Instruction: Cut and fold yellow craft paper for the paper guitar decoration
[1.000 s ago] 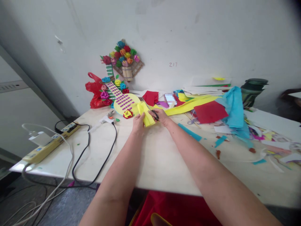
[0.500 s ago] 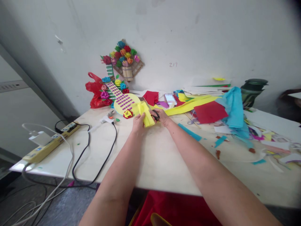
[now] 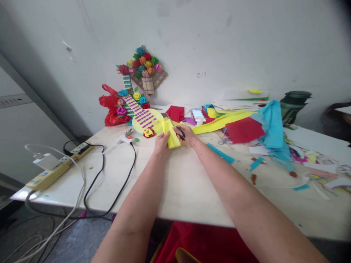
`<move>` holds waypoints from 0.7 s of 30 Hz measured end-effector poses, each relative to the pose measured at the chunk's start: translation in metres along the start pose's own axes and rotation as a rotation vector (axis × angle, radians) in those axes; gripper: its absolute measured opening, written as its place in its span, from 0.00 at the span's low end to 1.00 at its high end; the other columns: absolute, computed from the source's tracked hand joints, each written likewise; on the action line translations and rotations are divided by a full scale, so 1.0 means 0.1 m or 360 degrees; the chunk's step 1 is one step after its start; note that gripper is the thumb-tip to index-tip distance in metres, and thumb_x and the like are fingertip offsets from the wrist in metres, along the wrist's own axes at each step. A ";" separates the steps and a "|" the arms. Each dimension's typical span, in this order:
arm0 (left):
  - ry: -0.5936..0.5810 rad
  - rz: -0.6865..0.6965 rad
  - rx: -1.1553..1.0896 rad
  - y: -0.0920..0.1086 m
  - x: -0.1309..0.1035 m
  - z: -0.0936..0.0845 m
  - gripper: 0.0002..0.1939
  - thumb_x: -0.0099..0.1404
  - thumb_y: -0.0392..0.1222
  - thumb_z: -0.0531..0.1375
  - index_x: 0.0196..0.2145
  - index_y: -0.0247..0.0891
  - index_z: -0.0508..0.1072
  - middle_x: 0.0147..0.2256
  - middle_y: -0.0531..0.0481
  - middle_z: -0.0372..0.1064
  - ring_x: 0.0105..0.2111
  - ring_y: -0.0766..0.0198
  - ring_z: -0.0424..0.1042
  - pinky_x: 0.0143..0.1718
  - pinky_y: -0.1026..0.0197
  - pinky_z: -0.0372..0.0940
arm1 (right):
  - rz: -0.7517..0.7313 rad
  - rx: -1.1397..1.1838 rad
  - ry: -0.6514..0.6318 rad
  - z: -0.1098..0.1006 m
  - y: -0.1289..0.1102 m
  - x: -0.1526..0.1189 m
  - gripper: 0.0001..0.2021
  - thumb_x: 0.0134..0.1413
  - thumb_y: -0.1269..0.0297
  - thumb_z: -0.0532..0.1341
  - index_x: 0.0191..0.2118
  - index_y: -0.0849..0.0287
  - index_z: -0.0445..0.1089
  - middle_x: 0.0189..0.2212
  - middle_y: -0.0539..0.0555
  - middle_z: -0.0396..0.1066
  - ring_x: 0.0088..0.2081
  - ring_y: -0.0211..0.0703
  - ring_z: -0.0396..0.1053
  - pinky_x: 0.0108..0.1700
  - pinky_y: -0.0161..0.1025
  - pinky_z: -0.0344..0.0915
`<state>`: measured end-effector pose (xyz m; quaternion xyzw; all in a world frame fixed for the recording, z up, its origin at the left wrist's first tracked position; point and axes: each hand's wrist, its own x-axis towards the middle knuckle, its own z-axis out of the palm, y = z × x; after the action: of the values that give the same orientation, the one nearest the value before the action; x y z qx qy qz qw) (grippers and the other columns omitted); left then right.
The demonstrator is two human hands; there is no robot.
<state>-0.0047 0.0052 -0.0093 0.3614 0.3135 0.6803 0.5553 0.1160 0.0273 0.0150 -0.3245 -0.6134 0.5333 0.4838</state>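
My left hand (image 3: pixel 162 141) pinches a folded piece of yellow crepe paper (image 3: pixel 172 138) above the middle of the table. Black-handled scissors (image 3: pixel 181 133) are gripped in my right hand (image 3: pixel 188 134), their blades pointing up and away along the paper's right side. Whether the blades are cutting into it, I cannot tell. Just behind lies a yellow guitar-shaped craft (image 3: pixel 139 124) with purple strips on it. A yellow and red paper flower (image 3: pixel 148 132) sits at its lower edge. A long yellow paper strip (image 3: pixel 214 125) stretches to the right behind my right hand.
At left are a glue gun (image 3: pixel 124 138) with a black cord and a power strip (image 3: pixel 59 166). Red paper (image 3: pixel 245 130), blue crepe paper (image 3: pixel 271 126) and scattered scraps cover the right side. A dark green bottle (image 3: pixel 294 107) stands behind them. A red plastic bag (image 3: pixel 109 107) is at back left.
The view has shifted very slightly. Both hands stay in nearly the same place, still holding the yellow paper and the scissors.
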 end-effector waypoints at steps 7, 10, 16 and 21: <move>-0.0002 0.0005 0.0022 -0.05 0.04 -0.04 0.15 0.47 0.41 0.63 0.32 0.30 0.69 0.26 0.45 0.71 0.32 0.57 0.71 0.39 0.54 0.65 | -0.0056 0.0048 0.0028 0.03 0.04 0.01 0.15 0.38 0.56 0.63 0.29 0.63 0.65 0.10 0.43 0.58 0.10 0.27 0.51 0.11 0.26 0.48; -0.0008 0.0001 0.0022 -0.05 0.04 -0.05 0.14 0.47 0.40 0.63 0.32 0.30 0.70 0.25 0.45 0.71 0.32 0.57 0.71 0.39 0.54 0.65 | -0.0040 0.0065 0.0048 0.04 0.05 0.02 0.16 0.37 0.56 0.63 0.30 0.63 0.64 0.10 0.43 0.58 0.10 0.27 0.52 0.11 0.26 0.50; 0.0041 -0.0045 -0.0016 -0.01 0.02 -0.02 0.12 0.49 0.38 0.62 0.32 0.30 0.70 0.28 0.43 0.72 0.34 0.57 0.71 0.40 0.53 0.65 | 0.0049 0.0113 0.0093 -0.01 -0.04 -0.02 0.17 0.40 0.53 0.62 0.33 0.61 0.62 0.12 0.44 0.61 0.11 0.30 0.56 0.12 0.28 0.55; 0.0073 -0.0060 -0.0020 0.00 0.04 -0.04 0.11 0.51 0.37 0.60 0.34 0.29 0.70 0.29 0.41 0.72 0.35 0.57 0.71 0.41 0.53 0.65 | 0.0041 0.0015 0.0399 -0.19 -0.08 0.03 0.17 0.39 0.52 0.62 0.32 0.60 0.63 0.11 0.44 0.60 0.12 0.31 0.56 0.13 0.30 0.58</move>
<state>-0.0086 0.0087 -0.0115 0.3363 0.3286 0.6798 0.5629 0.1339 0.0347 0.0222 -0.3941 -0.5413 0.4976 0.5514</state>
